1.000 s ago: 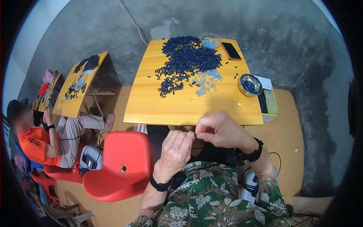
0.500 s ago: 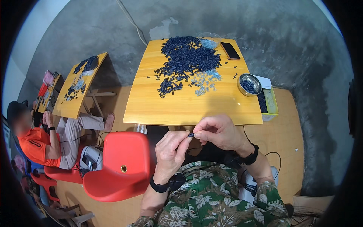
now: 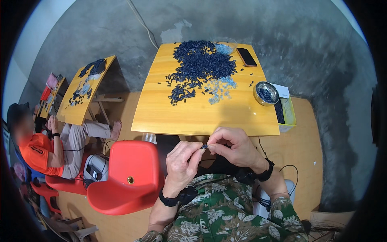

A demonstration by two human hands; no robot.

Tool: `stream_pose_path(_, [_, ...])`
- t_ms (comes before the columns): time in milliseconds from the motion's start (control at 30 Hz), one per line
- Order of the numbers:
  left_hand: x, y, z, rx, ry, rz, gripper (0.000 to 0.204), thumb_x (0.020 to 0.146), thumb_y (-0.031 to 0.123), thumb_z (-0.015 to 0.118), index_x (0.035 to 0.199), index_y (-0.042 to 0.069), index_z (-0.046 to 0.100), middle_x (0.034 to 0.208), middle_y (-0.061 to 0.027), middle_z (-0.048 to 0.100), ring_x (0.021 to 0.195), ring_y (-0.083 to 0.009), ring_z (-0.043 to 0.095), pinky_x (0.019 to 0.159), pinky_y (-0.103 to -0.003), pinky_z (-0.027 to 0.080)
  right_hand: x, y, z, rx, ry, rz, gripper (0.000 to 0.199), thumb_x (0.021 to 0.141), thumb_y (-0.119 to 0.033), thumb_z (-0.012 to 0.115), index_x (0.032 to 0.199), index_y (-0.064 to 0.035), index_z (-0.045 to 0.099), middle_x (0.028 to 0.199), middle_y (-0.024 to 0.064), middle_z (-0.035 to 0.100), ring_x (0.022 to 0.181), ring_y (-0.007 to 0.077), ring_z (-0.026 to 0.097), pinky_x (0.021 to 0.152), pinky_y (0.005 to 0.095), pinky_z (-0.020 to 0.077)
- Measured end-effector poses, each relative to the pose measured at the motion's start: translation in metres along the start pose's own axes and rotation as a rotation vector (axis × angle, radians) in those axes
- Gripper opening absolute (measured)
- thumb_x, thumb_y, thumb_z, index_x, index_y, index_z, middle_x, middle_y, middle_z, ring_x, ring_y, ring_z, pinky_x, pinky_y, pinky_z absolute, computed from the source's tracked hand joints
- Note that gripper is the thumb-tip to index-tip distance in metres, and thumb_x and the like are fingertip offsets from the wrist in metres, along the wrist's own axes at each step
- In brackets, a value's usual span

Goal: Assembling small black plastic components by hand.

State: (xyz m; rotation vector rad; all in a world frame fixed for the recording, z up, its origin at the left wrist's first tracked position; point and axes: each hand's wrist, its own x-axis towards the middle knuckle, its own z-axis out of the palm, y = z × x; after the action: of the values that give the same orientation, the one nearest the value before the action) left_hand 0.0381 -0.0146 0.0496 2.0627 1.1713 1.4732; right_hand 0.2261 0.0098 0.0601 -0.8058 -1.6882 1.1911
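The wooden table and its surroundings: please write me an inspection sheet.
Surface: wooden table, partly covered by small parts.
Job's things: dark parts heaped; clear pieces beside them; metal bowl holding dark parts.
Clutter: phone near the far right corner.
Hands: left hand pinches a small dark piece; right hand touches it, exact grip unclear.
Cables: black cable at right; pale cable against the wall.
Surroundings: red chair at left; beyond it, a co-worker at another table.

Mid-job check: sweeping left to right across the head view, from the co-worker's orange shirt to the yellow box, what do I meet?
Orange shirt → large red chair → left hand → small dark piece → right hand → metal bowl → yellow box.
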Motion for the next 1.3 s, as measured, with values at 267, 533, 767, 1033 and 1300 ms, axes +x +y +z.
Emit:
stream_pose_path(267, [-0.001,0.001,0.003,-0.022,0.042,-0.062,0.013,0.078,-0.004,0.072,0.090,-0.001,0.069,0.075,-0.0090,0.065,0.066,-0.0172,0.062,0.058,-0.027,0.048,-0.002,-0.001,0.002,-0.032,0.107,-0.074,0.006,0.084,0.000,0.070,0.089,-0.0036,0.068,0.079,0.0042,0.067,0.070,0.0115,0.063,0.062,0.0254,0.0488])
stream_pose_path(533, [0.002,0.004,0.002,0.021,0.015,-0.023,0.013,0.077,-0.005,0.072,0.089,-0.001,0.069,0.075,-0.0094,0.065,0.066,-0.0183,0.062,0.058,-0.028,0.049,0.001,-0.008,0.000,-0.181,0.095,-0.141,0.007,0.082,0.000,0.071,0.087,-0.0033,0.067,0.077,0.0059,0.068,0.069,0.0134,0.064,0.062,0.0265,0.0496])
stream_pose_path(767, [0.004,0.003,0.000,0.064,-0.008,0.059,0.015,0.076,-0.005,0.072,0.089,-0.001,0.068,0.075,-0.0105,0.064,0.066,-0.0233,0.062,0.059,-0.031,0.049,0.002,-0.011,-0.002,-0.267,0.072,-0.203,0.009,0.081,0.001,0.071,0.086,-0.0045,0.066,0.077,0.0069,0.067,0.069,0.0176,0.065,0.061,0.0278,0.0496])
stream_pose_path(1033, [0.004,0.004,-0.001,0.070,-0.022,0.052,0.014,0.076,-0.004,0.072,0.089,0.000,0.067,0.074,-0.0104,0.063,0.067,-0.0235,0.062,0.059,-0.031,0.049,0.004,-0.009,-0.003,-0.358,0.050,-0.289,0.011,0.080,0.001,0.070,0.086,-0.0054,0.064,0.076,0.0078,0.065,0.066,0.0217,0.064,0.058,0.0297,0.0487])
stream_pose_path(1300, [0.005,0.002,-0.002,0.123,-0.030,0.106,0.014,0.077,-0.004,0.072,0.090,0.000,0.066,0.075,-0.0104,0.063,0.067,-0.0239,0.062,0.059,-0.032,0.049,0.003,-0.010,-0.002,-0.346,0.054,-0.269,0.012,0.079,0.001,0.070,0.087,-0.0054,0.064,0.076,0.0082,0.065,0.066,0.0227,0.065,0.058,0.0306,0.0490])
